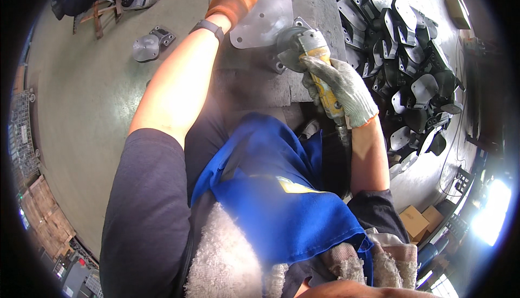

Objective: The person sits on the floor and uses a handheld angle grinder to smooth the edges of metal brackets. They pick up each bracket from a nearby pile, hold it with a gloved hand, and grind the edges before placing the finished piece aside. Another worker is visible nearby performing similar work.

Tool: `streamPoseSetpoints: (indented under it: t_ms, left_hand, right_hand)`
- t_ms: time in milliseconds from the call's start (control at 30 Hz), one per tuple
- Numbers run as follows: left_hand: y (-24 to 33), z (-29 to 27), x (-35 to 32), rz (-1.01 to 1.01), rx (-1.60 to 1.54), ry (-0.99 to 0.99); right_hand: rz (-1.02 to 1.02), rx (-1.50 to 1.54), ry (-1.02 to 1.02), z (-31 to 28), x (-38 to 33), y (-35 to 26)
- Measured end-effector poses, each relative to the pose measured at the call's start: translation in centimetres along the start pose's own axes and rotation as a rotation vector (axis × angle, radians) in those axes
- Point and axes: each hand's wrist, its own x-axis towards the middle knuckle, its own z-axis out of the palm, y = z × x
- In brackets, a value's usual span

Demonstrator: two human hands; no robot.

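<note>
My right hand (345,88), in the pale knit glove, is wrapped round the yellow grinder (325,93), and its disc (289,50) is right by the near right edge of the grey metal plate (262,23) over the desk (318,5) — can't tell if it's actually touching. Left hand (231,4), orange glove, is curled at the plate's far left side; can't see whether I'm pinching it or just bearing down. Looks like edge grinding to me. Next move probably calls for a steady left and a light, even pass — fingers well off that disc. Similar parts (403,43) are piled on the right, btw.
</note>
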Motion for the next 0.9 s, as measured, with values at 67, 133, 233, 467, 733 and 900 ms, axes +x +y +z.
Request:
streamPoseSetpoints:
  t_ms: [67, 133, 233, 467, 733, 900]
  left_hand:
    - [-0.2, 0.0, 0.3, -0.004, -0.025, -0.011]
    - [-0.8, 0.5, 0.5, 0.012, -0.028, 0.062]
    - [-0.2, 0.6, 0.0, 0.024, -0.029, 0.120]
    - [0.2, -0.7, 0.1, -0.027, -0.065, -0.065]
    - [0.5, -0.3, 0.0, -0.037, -0.039, -0.020]
    - [-1.6, 1.3, 1.0, 0.116, -0.051, 0.157]
  right_hand:
    - [-0.053, -0.040, -0.022, 0.4, 0.7, 0.5]
    - [-0.103, -0.058, -0.062, 0.8, 1.4, 0.8]
    - [-0.060, -0.075, -0.023, 0.2, 0.6, 0.8]
    - [-0.145, -0.113, -0.025, -0.2, 2.3, 1.3]
    - [-0.060, 0.047, 0.036, 0.8, 1.1, 0.2]
    - [-0.059, -0.161, -0.006, 0.6, 2.0, -0.4]
